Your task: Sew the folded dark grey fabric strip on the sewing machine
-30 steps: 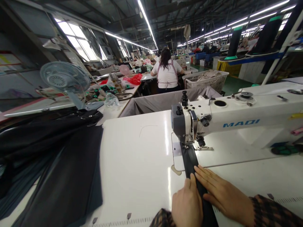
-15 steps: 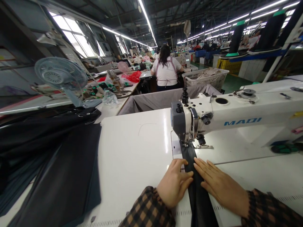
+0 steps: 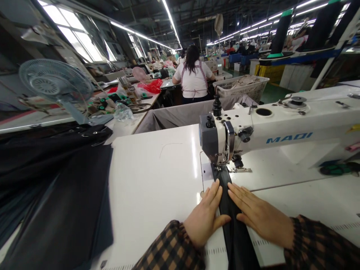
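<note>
A long folded strip of black fabric [image 3: 232, 221] runs from the front edge up under the presser foot of the white sewing machine [image 3: 284, 131]. My left hand [image 3: 206, 213] lies flat along the strip's left edge, fingers stretched toward the needle and thumb out across the fabric. On the right edge rests my right hand [image 3: 257, 212], its fingers extended and angled in toward the strip. Both hands are open and press on the cloth without gripping it. The needle area is partly hidden by the machine head.
A pile of black fabric [image 3: 64, 195] covers the table's left side. Behind it stand a grey fan [image 3: 53, 84] and thread spools [image 3: 105, 103]. A person [image 3: 195, 77] sits ahead beside a white basket [image 3: 243, 88]. Black thread cones [image 3: 281, 33] stand at upper right.
My left hand's fingers have straightened from a bent, pinch-like pose and reach farther forward along the strip. My right hand stays nearly in place. The view has shifted slightly.
</note>
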The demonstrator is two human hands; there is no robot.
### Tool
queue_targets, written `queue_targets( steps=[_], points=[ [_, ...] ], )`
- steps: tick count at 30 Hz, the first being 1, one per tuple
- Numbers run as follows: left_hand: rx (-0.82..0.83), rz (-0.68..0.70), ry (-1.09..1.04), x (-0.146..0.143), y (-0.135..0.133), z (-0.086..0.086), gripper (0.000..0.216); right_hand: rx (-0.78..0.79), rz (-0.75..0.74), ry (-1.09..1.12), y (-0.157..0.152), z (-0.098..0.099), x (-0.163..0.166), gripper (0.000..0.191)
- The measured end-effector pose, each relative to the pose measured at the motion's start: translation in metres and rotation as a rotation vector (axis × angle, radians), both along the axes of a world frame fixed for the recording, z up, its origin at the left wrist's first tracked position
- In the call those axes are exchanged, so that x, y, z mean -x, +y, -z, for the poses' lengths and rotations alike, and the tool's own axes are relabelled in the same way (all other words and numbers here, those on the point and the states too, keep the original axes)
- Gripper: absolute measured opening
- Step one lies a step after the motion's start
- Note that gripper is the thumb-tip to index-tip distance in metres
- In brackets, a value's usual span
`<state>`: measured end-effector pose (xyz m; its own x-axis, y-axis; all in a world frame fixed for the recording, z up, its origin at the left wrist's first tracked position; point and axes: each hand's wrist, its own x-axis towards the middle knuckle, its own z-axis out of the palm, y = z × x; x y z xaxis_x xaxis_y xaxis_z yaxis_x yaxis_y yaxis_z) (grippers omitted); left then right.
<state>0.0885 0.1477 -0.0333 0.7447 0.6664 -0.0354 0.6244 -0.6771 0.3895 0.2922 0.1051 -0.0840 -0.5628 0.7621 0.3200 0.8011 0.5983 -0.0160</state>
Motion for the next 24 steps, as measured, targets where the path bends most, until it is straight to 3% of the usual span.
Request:
queue_targets(
  steps=[6,15,24],
  points=[
    [0.032,-0.011,-0.017,-0.004,-0.002,0.004,0.069,-0.005,-0.022,-0.013,0.003,-0.002,-0.001,0.054],
    [0.087,-0.029,-0.014,-0.007,-0.003,-0.003,0.068,0.024,-0.031,0.046,0.003,-0.004,-0.001,0.053],
    [0.068,-0.024,0.045,-0.014,0.015,-0.012,0.063,0.032,-0.007,0.0,0.024,-0.009,0.001,0.053]
  ],
)
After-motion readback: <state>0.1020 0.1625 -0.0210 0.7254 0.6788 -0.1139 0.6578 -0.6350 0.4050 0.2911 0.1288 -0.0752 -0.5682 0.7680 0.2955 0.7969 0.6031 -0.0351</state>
